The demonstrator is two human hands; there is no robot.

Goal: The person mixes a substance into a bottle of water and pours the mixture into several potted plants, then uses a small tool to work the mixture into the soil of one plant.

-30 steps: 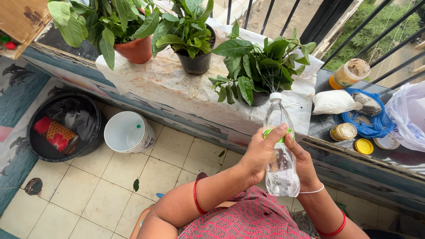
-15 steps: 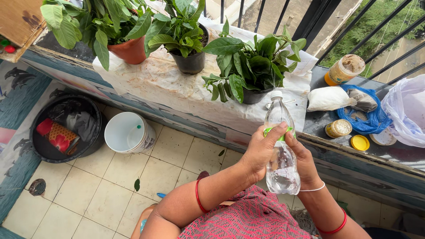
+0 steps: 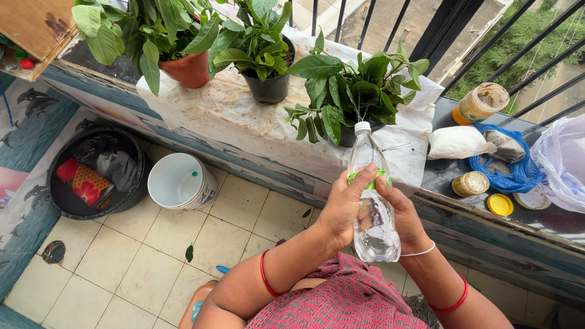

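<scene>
I hold a clear plastic bottle [image 3: 373, 228] with a white cap and a green band upright in front of me, some water in its lower part. My left hand [image 3: 342, 210] wraps its left side, fingers over the green band. My right hand [image 3: 403, 216] grips its right side from behind. The bottle's cap points toward a leafy plant in a dark pot [image 3: 350, 91] on the ledge. Two more potted plants stand to its left: one in a black pot [image 3: 268, 85] and one in a terracotta pot [image 3: 186, 67].
A white cloth [image 3: 244, 116] covers the ledge under the pots. On the ledge's right lie a white pouch [image 3: 458, 141], a blue bag [image 3: 515, 167], jars [image 3: 481, 102], a yellow lid [image 3: 500, 204] and a white plastic bag [image 3: 563, 161]. Below stand a white bucket [image 3: 181, 181] and black tub [image 3: 97, 173] on tiles.
The bottle and both hands have drifted slightly left and toward the dark-potted plant. The grip on the bottle is the same.
</scene>
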